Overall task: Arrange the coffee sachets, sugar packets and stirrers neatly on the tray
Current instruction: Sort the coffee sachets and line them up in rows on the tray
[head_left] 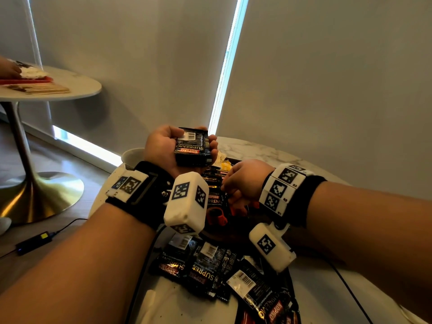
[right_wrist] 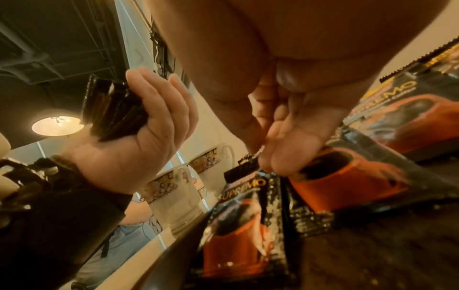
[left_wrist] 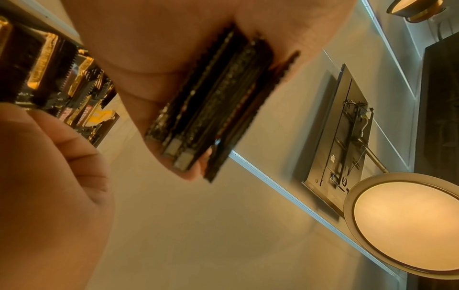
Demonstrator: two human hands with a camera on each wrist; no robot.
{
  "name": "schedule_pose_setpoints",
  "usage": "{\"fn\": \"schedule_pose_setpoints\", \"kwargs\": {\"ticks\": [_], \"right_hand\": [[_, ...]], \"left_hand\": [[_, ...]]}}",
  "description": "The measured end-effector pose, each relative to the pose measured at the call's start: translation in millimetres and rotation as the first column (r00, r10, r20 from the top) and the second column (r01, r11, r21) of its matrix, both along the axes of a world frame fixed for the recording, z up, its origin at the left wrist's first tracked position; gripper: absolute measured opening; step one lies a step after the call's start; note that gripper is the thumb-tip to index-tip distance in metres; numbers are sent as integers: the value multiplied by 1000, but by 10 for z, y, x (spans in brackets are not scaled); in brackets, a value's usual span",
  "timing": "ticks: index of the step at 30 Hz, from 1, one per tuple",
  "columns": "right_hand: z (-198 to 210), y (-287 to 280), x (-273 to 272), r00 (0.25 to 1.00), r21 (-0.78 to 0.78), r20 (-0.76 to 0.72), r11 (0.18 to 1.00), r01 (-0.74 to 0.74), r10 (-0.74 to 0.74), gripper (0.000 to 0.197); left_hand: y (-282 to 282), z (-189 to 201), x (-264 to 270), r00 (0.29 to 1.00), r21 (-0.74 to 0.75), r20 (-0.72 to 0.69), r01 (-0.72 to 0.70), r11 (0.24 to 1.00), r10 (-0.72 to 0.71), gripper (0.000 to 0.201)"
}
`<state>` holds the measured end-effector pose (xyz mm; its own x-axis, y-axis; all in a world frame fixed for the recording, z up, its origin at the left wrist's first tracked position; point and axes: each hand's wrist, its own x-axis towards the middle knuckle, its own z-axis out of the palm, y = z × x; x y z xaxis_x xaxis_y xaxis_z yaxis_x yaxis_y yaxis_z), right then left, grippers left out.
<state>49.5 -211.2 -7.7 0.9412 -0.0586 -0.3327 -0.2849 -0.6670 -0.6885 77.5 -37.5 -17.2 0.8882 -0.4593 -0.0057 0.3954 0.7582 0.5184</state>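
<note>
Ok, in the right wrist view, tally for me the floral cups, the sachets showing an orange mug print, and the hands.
Floral cups: 2
Sachets showing the orange mug print: 3
Hands: 2 (left hand gripping a sachet stack, right hand pinching a sachet's edge)
Total: 7

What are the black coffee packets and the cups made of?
The coffee packets in the left hand look like shiny plastic or foil film: glossy, with zigzag-cut ends. The cups look like glazed white china with a flowery gold band, though glazed ceramic of another kind is possible.
</note>
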Motion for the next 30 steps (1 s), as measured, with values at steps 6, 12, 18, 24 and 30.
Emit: {"fn": "schedule_pose_setpoints", "kwargs": {"ticks": [6,12,18,24,30], "right_hand": [[183,-124,-100,992,139,126,990,6,-24,5],[206,-291,-269,900,155,437,986,-68,-7,20],[179,-320,-444,839,18,537,993,-119,91,40],[157,-340,-494,825,-53,522,974,-222,216,37],[127,-330,-467,791,-54,570,971,-231,220,35]], "left_hand": [[-64,-46,-3,998,129,51,-33,991,27,40],[-157,-68,-14,989,379,146,-63,923,8,41],[-201,-45,-80,992,588,124,-66,806,-10,31],[-246,-84,-56,996,668,86,-68,741,15,43],[-274,-113,-33,996,697,83,-79,713,30,29]]}}
